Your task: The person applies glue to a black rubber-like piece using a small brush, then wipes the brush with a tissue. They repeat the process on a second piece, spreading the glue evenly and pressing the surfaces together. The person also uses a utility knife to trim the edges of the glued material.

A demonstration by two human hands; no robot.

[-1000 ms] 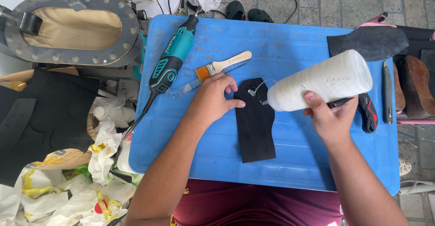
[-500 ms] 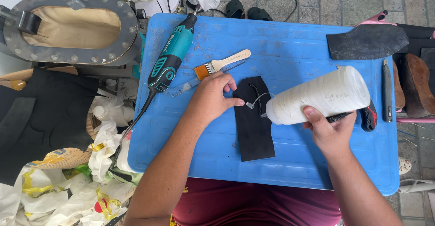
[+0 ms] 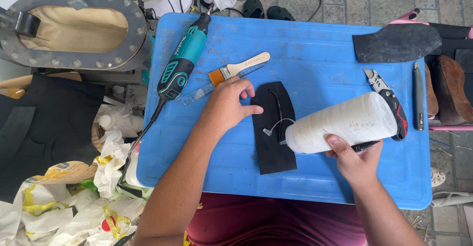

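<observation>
My right hand (image 3: 355,161) grips a large white bottle (image 3: 342,123) tipped on its side, nozzle pointing left over a black rubber sole piece (image 3: 272,126) on the blue table (image 3: 320,58). A thin line of glue runs along that piece, and a thin white strand hangs at the nozzle. My left hand (image 3: 227,105) rests on the table by the piece's left edge, thumb touching it, fingers curled and apart.
A teal rotary tool (image 3: 181,64), a clear ruler and a flat brush (image 3: 237,69) lie at the upper left. A black sole (image 3: 395,43), utility knife (image 3: 389,101) and another tool lie at right. A grey metal frame (image 3: 74,29) and plastic bags crowd the left.
The bottle has swung lower and further onto its side, its nozzle now over the piece's lower right. My left hand has shifted slightly left, off the piece.
</observation>
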